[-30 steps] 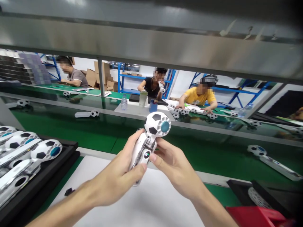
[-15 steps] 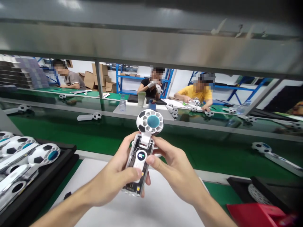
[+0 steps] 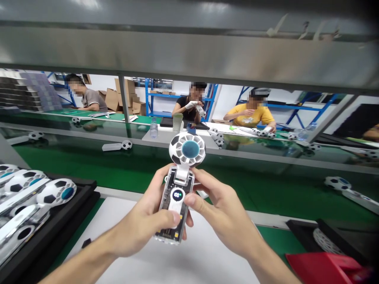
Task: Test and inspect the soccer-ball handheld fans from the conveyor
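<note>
Between my two hands is a handheld fan (image 3: 177,205) with a round soccer-ball head and a blue centre. Its body has a clear casing over dark circuitry, and its small round display reads 100. My left hand (image 3: 151,215) wraps the left side, thumb pressed on the white strip below the display. On the other side my right hand (image 3: 214,205) grips the body, its thumb beside the display. The fan head tilts up, away from the wrists. A white sheet (image 3: 142,264) lies underneath.
Several similar fans fill a black tray (image 3: 74,209) at left. More lie along the green conveyor belt (image 3: 124,173), one fan (image 3: 337,183) at right. A red object (image 3: 322,266) sits lower right. Co-workers sit across, one in a yellow shirt (image 3: 260,114). A metal beam (image 3: 177,55) spans overhead.
Fans on the near belt have shifted slightly right. Across the table, the person in yellow has lifted a hand from the work. My hands keep the same grip on the fan.
</note>
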A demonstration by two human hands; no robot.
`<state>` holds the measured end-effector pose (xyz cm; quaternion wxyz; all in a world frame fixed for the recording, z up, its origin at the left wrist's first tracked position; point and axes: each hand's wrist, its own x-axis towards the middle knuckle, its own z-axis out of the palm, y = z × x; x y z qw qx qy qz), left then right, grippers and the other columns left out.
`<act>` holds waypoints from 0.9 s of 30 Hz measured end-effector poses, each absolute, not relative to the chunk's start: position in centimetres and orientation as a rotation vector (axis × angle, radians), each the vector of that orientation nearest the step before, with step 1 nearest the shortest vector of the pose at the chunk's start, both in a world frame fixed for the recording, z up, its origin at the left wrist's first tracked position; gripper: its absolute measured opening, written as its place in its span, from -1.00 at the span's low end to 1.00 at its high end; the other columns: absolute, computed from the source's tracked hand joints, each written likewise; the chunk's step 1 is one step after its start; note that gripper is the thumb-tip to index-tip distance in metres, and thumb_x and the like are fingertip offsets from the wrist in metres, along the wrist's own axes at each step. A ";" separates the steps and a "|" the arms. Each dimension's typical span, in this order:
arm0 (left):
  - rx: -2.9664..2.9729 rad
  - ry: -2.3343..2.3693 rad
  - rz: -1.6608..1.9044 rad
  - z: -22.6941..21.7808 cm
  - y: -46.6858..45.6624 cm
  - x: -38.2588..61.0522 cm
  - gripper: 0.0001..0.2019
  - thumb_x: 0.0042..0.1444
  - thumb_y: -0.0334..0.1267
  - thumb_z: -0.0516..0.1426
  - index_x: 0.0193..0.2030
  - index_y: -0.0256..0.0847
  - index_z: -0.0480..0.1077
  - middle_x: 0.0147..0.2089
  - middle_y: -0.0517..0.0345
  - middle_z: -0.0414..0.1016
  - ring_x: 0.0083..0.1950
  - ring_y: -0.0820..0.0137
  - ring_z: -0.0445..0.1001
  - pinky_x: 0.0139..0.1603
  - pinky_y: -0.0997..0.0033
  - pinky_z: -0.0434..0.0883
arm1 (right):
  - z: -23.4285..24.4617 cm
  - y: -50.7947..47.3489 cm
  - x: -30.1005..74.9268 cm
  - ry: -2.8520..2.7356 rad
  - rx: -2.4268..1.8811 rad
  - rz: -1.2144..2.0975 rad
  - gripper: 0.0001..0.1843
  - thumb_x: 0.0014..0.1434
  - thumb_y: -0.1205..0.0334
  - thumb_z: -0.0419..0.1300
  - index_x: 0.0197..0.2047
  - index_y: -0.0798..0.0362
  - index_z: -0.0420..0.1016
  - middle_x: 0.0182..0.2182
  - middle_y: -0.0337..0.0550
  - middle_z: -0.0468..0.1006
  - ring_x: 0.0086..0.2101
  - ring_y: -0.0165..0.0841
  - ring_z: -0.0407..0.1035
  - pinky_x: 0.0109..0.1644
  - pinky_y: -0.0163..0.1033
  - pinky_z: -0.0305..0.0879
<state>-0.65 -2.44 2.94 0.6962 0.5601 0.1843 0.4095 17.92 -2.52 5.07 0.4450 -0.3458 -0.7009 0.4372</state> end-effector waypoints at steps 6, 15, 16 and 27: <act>1.331 0.532 0.861 2.8 -2.9 -0.2 -0.41 0.31 -0.25 0.14 0.34 0.30 -0.05 0.08 0.16 0.33 -0.13 0.41 0.37 -0.15 0.35 0.41 | 5.4 -2.8 17.5 -1.691 -1.082 0.798 -0.77 0.06 0.34 0.26 -0.18 -0.06 0.58 -0.26 -0.30 0.60 -0.23 -0.27 0.45 -0.08 -0.14 0.38; 1.121 0.484 0.831 2.0 -2.3 -0.2 -0.41 0.20 -0.29 0.14 0.30 0.28 0.08 0.17 0.18 0.31 -0.20 0.37 0.48 -0.23 0.29 0.47 | 4.5 -2.6 16.9 -1.640 -1.177 0.704 -0.76 0.01 0.30 0.28 -0.19 -0.05 0.60 -0.37 -0.31 0.59 -0.31 -0.29 0.46 -0.22 -0.22 0.45; 1.104 0.470 0.821 2.1 -2.3 -0.2 -0.35 0.15 -0.36 0.15 0.31 0.26 0.07 0.16 0.17 0.32 -0.21 0.37 0.49 -0.23 0.28 0.49 | 4.5 -2.5 16.9 -1.634 -1.182 0.736 -0.79 0.02 0.31 0.27 -0.21 -0.03 0.59 -0.37 -0.29 0.58 -0.31 -0.29 0.46 -0.31 -0.26 0.45; 0.977 0.487 0.985 2.7 -2.2 0.4 -0.28 -0.04 -0.49 0.24 0.24 0.04 0.11 -0.05 0.11 0.50 -0.23 0.32 0.52 -0.29 0.33 0.46 | 3.3 -1.5 17.5 -1.550 -0.804 1.608 -0.47 0.27 0.05 0.28 0.25 -0.18 0.24 -0.08 -0.22 0.45 -0.27 -0.40 0.42 -0.27 -0.30 0.44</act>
